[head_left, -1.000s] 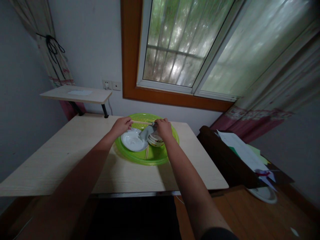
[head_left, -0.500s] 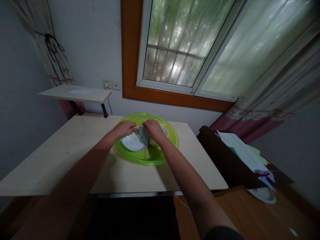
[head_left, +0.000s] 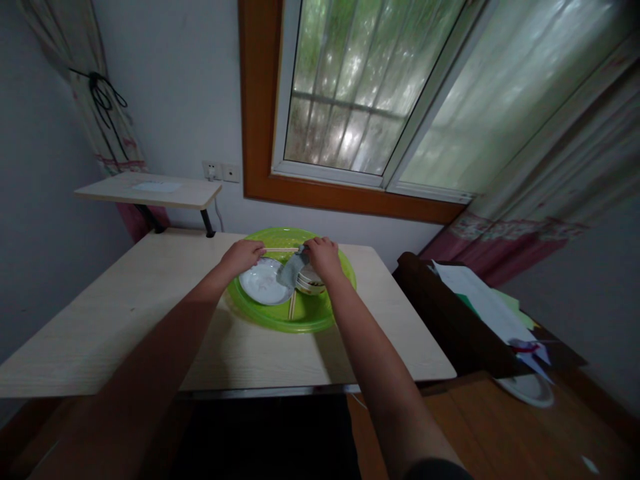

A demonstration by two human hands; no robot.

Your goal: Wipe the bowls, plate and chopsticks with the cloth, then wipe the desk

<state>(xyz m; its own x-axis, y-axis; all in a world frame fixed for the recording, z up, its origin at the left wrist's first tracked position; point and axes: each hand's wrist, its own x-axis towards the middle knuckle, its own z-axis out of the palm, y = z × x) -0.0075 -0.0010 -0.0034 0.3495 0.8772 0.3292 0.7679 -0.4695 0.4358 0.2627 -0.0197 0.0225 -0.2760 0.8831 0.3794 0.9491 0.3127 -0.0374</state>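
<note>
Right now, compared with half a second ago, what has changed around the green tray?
The right hand has moved rightward, away from the left hand, with the grey cloth, baring a stretch of the pale, thin chopsticks between them. Neither hand has visibly let go. The white round plate, patterned bowls and second chopstick pair stay in the green plastic tray.

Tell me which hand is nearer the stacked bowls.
Right. The right hand partly covers the stacked bowls from view; the left hand is farther left, by the white plate, holding one end of some chopsticks.
</note>
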